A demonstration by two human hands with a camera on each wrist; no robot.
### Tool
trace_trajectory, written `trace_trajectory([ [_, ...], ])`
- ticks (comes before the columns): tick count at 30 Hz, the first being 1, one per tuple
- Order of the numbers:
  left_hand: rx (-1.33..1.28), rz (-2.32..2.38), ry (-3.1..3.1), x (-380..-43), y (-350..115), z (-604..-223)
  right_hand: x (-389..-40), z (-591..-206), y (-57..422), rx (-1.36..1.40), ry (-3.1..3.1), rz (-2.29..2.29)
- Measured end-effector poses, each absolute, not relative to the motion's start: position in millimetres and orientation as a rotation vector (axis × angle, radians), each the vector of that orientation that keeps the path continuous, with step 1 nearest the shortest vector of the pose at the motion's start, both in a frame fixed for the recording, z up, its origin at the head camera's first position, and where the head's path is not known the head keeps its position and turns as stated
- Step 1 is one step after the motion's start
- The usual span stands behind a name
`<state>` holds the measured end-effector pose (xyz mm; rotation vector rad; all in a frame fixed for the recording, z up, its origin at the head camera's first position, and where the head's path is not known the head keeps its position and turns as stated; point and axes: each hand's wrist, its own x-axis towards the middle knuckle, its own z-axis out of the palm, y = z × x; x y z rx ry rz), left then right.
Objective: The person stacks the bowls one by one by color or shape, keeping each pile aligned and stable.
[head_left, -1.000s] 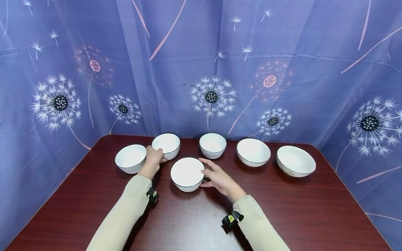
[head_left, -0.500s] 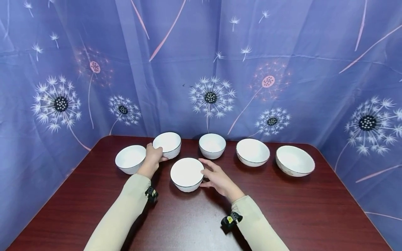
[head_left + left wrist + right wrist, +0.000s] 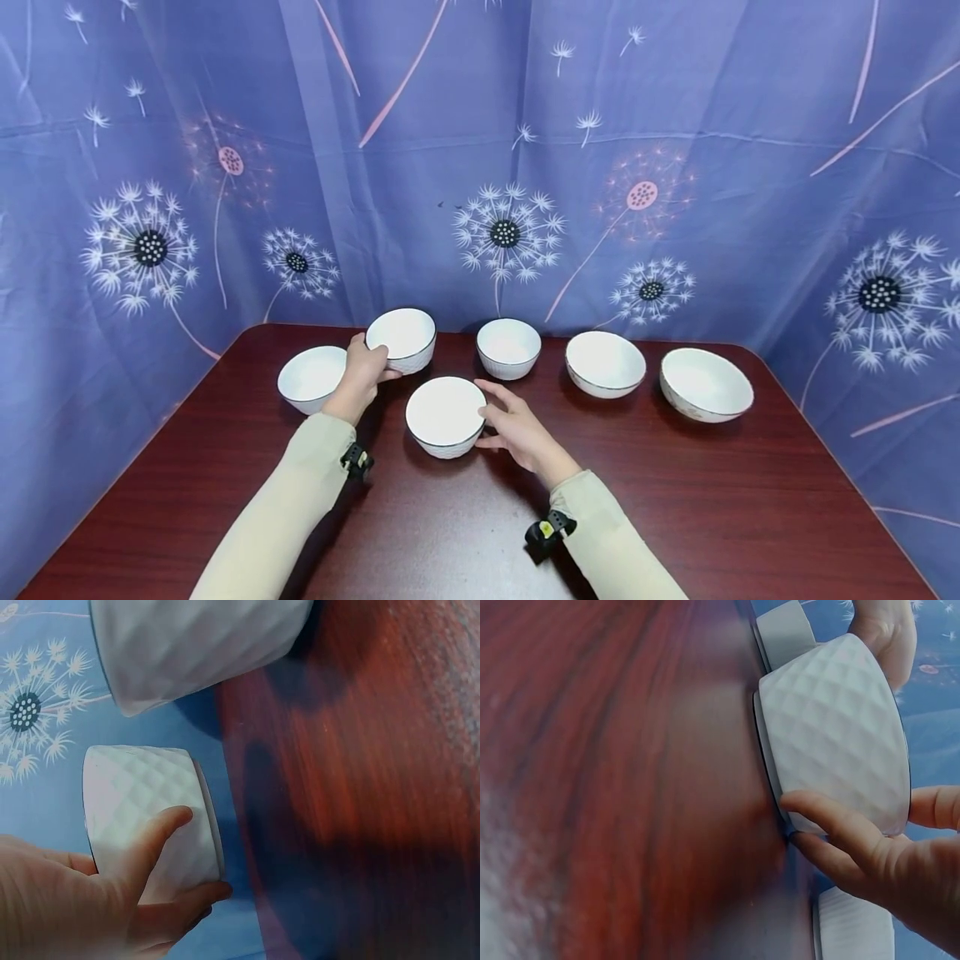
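My left hand [image 3: 362, 379] grips the near left side of a white bowl [image 3: 405, 333] at the back left of the table. In the left wrist view the thumb lies on this bowl's diamond-textured wall [image 3: 146, 799], which appears raised off the table. My right hand [image 3: 525, 433] holds another white, dark-rimmed bowl [image 3: 446, 412] by its right side, nearer the middle. The right wrist view shows fingers at that textured bowl's [image 3: 836, 735] base and lower wall, with a further digit by the rim. Whether it touches the table cannot be told.
A white bowl [image 3: 311, 375] stands at the left, beside my left wrist. Along the back are a ribbed bowl [image 3: 508, 350], a wider bowl [image 3: 604, 365] and a patterned bowl [image 3: 705, 385]. A blue dandelion-print curtain [image 3: 420, 208] hangs behind the dark red table [image 3: 720, 500].
My left hand has raised its bowl slightly and shifted it a little back and to the right. The right hand and its bowl have barely moved.
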<state>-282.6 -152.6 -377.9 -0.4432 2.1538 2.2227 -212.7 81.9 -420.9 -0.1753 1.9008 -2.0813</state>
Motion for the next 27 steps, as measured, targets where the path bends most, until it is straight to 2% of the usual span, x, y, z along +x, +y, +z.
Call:
trace_trajectory([
  [27, -0.265, 2.149, 2.199, -268, -155, -353, -205, -423, 74, -0.116, 1.909, -2.125],
])
